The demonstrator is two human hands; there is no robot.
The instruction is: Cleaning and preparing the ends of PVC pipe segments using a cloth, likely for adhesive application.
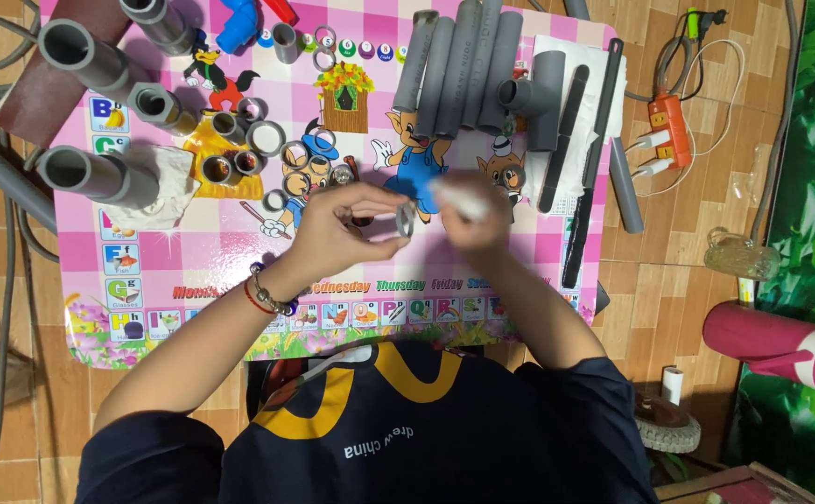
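Dark blue cloth of my shirt (pixel 407 439) fills the space nearest me, with both forearms reaching out from it over the pink checked mat (pixel 230 252) on the table. My left hand (pixel 347 229) pinches a short grey pipe ring (pixel 405 220) between thumb and fingers, its open end turned toward my other hand. A red thread and a beaded bracelet (pixel 263 294) sit on that wrist. My right hand (pixel 477 219) is closed around a slim white tool (pixel 454 198), blurred, whose tip points at the ring; I cannot tell whether the tip touches it. Just beyond my left hand lie many small cut rings (pixel 281 154). Farther left of it stand wider grey pipe stubs (pixel 81 173), one beside a crumpled white cloth (pixel 169 187). Beyond my right hand lies a bundle of long grey pipes (pixel 459 65), and to its right, long dark files (pixel 590 159). Past the mat's edge, on the tiled floor, is an orange power strip (pixel 671 126).
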